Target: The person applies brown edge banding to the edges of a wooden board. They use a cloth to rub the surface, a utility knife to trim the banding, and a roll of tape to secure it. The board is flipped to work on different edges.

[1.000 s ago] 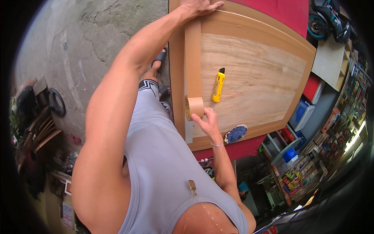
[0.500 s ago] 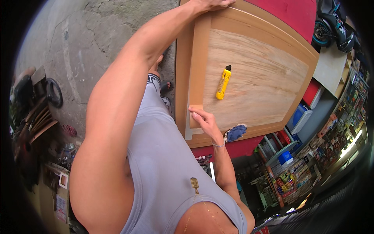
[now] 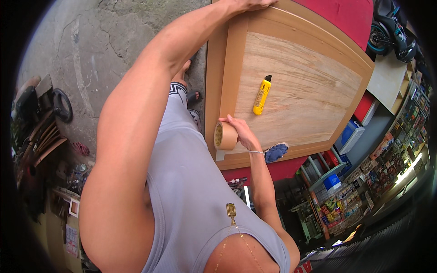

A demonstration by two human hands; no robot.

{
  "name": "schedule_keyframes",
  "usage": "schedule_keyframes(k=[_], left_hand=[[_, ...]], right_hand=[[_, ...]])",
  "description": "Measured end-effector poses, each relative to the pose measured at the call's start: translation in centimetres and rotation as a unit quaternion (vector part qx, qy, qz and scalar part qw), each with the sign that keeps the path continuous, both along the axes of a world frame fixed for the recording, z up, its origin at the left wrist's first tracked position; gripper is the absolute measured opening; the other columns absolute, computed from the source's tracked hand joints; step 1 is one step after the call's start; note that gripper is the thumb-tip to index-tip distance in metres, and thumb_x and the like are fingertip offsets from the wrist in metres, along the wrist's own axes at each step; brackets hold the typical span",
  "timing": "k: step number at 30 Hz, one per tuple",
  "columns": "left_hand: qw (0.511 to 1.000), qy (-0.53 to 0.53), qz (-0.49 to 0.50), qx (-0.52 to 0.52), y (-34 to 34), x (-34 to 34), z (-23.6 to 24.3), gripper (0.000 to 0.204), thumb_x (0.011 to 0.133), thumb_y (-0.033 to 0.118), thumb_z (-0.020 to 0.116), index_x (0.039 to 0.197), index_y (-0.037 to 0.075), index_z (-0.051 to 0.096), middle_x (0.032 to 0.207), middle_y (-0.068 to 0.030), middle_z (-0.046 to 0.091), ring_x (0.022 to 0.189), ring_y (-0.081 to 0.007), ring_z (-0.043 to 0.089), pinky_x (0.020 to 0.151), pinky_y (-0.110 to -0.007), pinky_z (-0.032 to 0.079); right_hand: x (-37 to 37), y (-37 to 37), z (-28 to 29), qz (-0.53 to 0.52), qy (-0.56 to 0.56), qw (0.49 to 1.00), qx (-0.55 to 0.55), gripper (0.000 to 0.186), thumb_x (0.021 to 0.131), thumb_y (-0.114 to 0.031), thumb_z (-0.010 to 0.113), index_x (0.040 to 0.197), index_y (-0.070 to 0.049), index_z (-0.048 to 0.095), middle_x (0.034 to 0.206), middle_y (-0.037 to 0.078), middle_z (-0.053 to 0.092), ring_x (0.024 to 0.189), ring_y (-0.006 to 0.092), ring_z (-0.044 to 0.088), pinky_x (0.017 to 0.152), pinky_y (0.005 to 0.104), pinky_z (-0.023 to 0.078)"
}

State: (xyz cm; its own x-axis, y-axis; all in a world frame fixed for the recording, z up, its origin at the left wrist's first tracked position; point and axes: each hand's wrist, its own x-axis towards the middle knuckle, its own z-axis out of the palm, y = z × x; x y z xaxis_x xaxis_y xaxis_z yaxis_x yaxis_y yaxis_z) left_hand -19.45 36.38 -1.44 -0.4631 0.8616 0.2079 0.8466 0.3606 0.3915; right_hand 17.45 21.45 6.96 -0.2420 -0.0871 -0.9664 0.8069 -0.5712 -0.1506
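My right hand (image 3: 242, 132) grips a roll of brown packing tape (image 3: 230, 136) at the near left corner of a wooden panel (image 3: 300, 91). The roll's round open side shows, and a brown strip (image 3: 233, 68) runs from it along the panel's left border. At the far end of that strip my left hand (image 3: 257, 3) lies on the panel's edge with its fingers stretched out, partly cut off by the picture's top. A yellow box cutter (image 3: 261, 94) rests on the bare wood, touched by neither hand. Brown tape or paper borders the panel.
A blue cloth bundle (image 3: 276, 153) lies on the panel's near edge, close to my right wrist. Red covering (image 3: 348, 18) shows beneath the panel. Shelves with goods (image 3: 339, 204) and a motorbike (image 3: 391, 34) stand to the right; cracked concrete floor (image 3: 109, 41) spreads at left.
The tape roll has turned, so its round side now shows. My right hand has shifted slightly from pinching at the strip to holding the roll. The left hand stays at the far edge.
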Motion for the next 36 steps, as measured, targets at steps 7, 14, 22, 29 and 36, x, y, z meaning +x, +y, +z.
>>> schedule_keyframes(k=[7,14,22,29,36], left_hand=[[1.0,-0.002,-0.007,-0.008,0.0,-0.1,0.4,0.076,0.087,0.06,0.05,0.13,-0.003,0.054,0.142,-0.0321,0.042,0.142,-0.0478,0.021,0.117,-0.057,0.01],[1.0,-0.004,-0.008,-0.003,0.0,-0.2,0.1,0.076,0.088,0.06,0.049,0.131,-0.003,0.053,0.142,-0.0325,0.041,0.143,-0.0477,0.02,0.118,-0.057,0.009],[0.998,0.056,-0.013,0.038,0.1,-0.1,-0.6,0.069,0.09,0.056,0.049,0.126,-0.002,0.058,0.139,-0.0285,0.046,0.141,-0.047,0.025,0.117,-0.057,0.011],[0.967,0.135,-0.152,0.156,-1.8,2.6,-0.8,0.058,0.094,0.047,0.05,0.125,-0.002,0.059,0.14,-0.0251,0.046,0.14,-0.0399,0.03,0.118,-0.054,0.012],[0.99,0.111,-0.071,-0.055,-12.2,15.7,0.1,0.077,0.094,0.06,0.043,0.149,0.007,0.035,0.157,-0.0195,0.024,0.149,-0.0319,0.01,0.119,-0.051,-0.002]], right_hand=[[-0.1,0.2,-0.8,-0.006,-0.03,0.999,-0.012,0.059,0.101,-0.052,0.042,0.115,-0.001,0.068,0.1,0.008,0.069,0.084,0.0125,0.066,0.067,0.0266,0.055],[-0.2,-0.1,-1.2,-0.048,-0.044,0.998,-0.009,0.061,0.1,-0.052,0.043,0.114,0.002,0.068,0.102,0.01,0.07,0.088,0.0144,0.066,0.074,0.0272,0.055],[-0.3,-0.4,-1.5,-0.092,-0.039,0.995,-0.021,0.067,0.099,-0.055,0.044,0.112,0.007,0.066,0.096,0.016,0.069,0.074,0.0211,0.069,0.069,0.0319,0.057],[0.0,-1.0,-1.9,-0.152,-0.023,0.987,-0.052,0.076,0.097,-0.062,0.039,0.114,0.008,0.063,0.096,0.02,0.067,0.064,0.0286,0.07,0.062,0.0363,0.057],[2.0,-1.6,-3.1,-0.142,0.107,0.983,-0.044,0.086,0.094,-0.071,0.031,0.134,0.003,0.049,0.113,0.016,0.063,0.081,0.0294,0.07,0.079,0.0392,0.057]])
